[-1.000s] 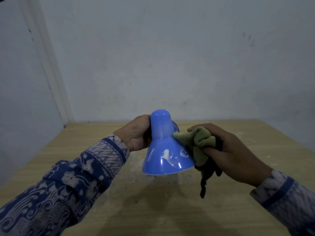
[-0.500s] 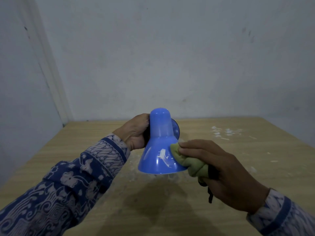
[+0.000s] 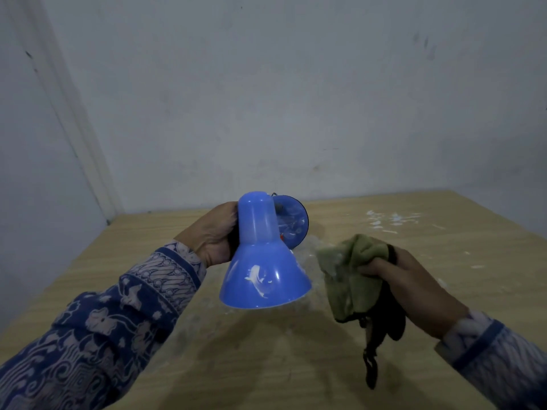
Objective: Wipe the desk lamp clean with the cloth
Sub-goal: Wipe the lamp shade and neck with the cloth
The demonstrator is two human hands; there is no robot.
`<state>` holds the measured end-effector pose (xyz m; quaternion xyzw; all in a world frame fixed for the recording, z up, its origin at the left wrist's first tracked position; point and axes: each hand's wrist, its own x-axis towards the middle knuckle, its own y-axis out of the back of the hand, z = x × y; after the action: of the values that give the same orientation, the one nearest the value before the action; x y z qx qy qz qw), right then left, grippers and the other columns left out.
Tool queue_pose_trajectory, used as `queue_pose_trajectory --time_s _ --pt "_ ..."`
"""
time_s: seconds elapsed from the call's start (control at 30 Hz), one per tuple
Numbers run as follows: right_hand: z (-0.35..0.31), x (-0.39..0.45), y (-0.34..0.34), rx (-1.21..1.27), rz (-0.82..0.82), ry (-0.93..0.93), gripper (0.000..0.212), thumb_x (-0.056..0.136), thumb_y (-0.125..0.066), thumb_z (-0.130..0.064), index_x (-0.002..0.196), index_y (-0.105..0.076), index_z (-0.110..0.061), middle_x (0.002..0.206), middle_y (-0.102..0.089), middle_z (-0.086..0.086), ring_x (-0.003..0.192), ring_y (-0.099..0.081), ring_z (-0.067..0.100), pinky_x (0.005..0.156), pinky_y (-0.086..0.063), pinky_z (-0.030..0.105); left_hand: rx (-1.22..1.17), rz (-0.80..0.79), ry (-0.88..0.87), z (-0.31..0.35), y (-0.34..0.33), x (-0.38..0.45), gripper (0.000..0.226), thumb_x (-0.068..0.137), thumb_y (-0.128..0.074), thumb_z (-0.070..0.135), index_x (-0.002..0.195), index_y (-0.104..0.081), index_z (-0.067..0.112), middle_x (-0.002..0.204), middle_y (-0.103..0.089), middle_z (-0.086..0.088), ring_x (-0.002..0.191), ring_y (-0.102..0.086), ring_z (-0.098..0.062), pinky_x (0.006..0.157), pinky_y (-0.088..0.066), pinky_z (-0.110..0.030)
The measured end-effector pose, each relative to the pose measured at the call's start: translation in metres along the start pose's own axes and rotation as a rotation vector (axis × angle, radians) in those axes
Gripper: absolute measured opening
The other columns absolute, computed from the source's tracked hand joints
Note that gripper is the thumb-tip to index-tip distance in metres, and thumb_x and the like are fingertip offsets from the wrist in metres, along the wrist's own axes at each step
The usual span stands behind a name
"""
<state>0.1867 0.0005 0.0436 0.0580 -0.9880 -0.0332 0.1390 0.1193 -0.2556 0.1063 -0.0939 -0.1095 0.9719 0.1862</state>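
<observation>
Holding the blue lamp [image 3: 260,255] by its neck, the left hand [image 3: 214,233] keeps it up over the table [image 3: 444,247]. Right hand [image 3: 414,288] grips the cloth [image 3: 349,273] just beside the lamp, w/ a gap, not touching. White smears on shade.

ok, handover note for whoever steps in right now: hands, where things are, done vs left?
Left hand grips the blue lamp by its neck, held above the table.
Right hand holds the green cloth bunched, beside the shade, not touching it.
Done: cannot tell how much of the shade is wiped.
Left: white smears show on the shade front and on the round base behind it.
</observation>
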Motion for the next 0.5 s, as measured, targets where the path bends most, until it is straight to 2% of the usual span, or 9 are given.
queue_pose_trajectory --time_s 0.07,0.13,0.17,0.23,0.3,0.33,0.43,0.5 --pt "-0.001 0.006 -0.006 0.223 0.055 -0.162 0.014 0.075 -0.062 -0.01 0.086 -0.07 -0.01 0.087 -0.072 0.012 0.088 -0.069 0.034 0.079 -0.053 0.043 -0.027 0.052 0.008 -0.002 0.0 -0.002 0.026 0.103 -0.045 0.023 0.099 -0.062 0.004 0.052 -0.059 -0.002 0.037 -0.053 -0.013 0.041 -0.047 -0.02" --pt "-0.003 0.009 -0.012 0.337 0.073 -0.26 0.017 0.085 -0.059 -0.012 0.1 -0.067 -0.007 0.093 -0.073 0.016 0.087 -0.071 0.033 0.081 -0.054 0.043 -0.044 0.076 0.007 -0.003 0.003 -0.003 0.027 0.104 -0.043 0.022 0.094 -0.062 0.006 0.05 -0.059 -0.002 0.036 -0.055 -0.013 0.04 -0.046 -0.02" --pt "-0.005 0.01 -0.014 0.366 0.073 -0.288 0.018 0.092 -0.053 -0.012 0.104 -0.066 -0.007 0.095 -0.075 0.015 0.087 -0.072 0.032 0.081 -0.056 0.042 -0.052 0.072 0.01 -0.004 0.003 -0.003 0.026 0.104 -0.043 0.021 0.097 -0.063 0.006 0.051 -0.06 -0.002 0.037 -0.055 -0.013 0.04 -0.047 -0.02" --pt "-0.006 0.013 -0.016 0.388 0.073 -0.308 0.021 0.097 -0.048 -0.014 0.106 -0.066 -0.011 0.095 -0.077 0.01 0.085 -0.075 0.027 0.077 -0.057 0.039 -0.05 0.035 0.018 -0.005 0.001 -0.007 0.03 0.104 -0.042 0.02 0.116 -0.063 0.003 0.054 -0.061 -0.002 0.039 -0.057 -0.013 0.042 -0.048 -0.021" --pt "-0.005 0.017 -0.018 0.381 0.086 -0.316 0.02 0.097 -0.049 -0.016 0.107 -0.066 -0.012 0.093 -0.078 0.007 0.084 -0.075 0.024 0.074 -0.056 0.038 -0.063 0.007 0.011 -0.007 0.005 -0.004 0.039 0.105 -0.041 0.019 0.137 -0.054 0.003 0.059 -0.063 -0.002 0.042 -0.059 -0.014 0.045 -0.05 -0.023" --pt "-0.003 0.019 -0.019 0.392 0.094 -0.321 0.021 0.097 -0.049 -0.017 0.107 -0.066 -0.012 0.093 -0.078 0.006 0.083 -0.075 0.023 0.075 -0.055 0.038 -0.064 -0.004 0.007 -0.008 0.005 -0.004 0.041 0.105 -0.041 0.02 0.141 -0.05 0.003 0.062 -0.064 -0.002 0.044 -0.059 -0.014 0.046 -0.05 -0.023" --pt "0.0 0.024 -0.024 0.394 0.098 -0.325 0.023 0.097 -0.048 -0.02 0.102 -0.069 -0.011 0.094 -0.077 0.008 0.084 -0.074 0.024 0.078 -0.053 0.038 -0.057 -0.007 0.005 -0.012 0.009 0.0 0.044 0.105 -0.039 0.021 0.144 -0.047 0.004 0.071 -0.067 -0.004 0.05 -0.062 -0.015 0.051 -0.052 -0.025" --pt "0.0 0.026 -0.028 0.389 0.071 -0.297 0.024 0.098 -0.045 -0.016 0.094 -0.068 -0.011 0.086 -0.077 0.005 0.078 -0.073 0.02 0.072 -0.054 0.034 -0.052 -0.026 0.005 -0.013 0.008 -0.002 0.041 0.106 -0.039 0.024 0.137 -0.055 0.004 0.088 -0.07 -0.01 0.06 -0.066 -0.019 0.055 -0.055 -0.029"
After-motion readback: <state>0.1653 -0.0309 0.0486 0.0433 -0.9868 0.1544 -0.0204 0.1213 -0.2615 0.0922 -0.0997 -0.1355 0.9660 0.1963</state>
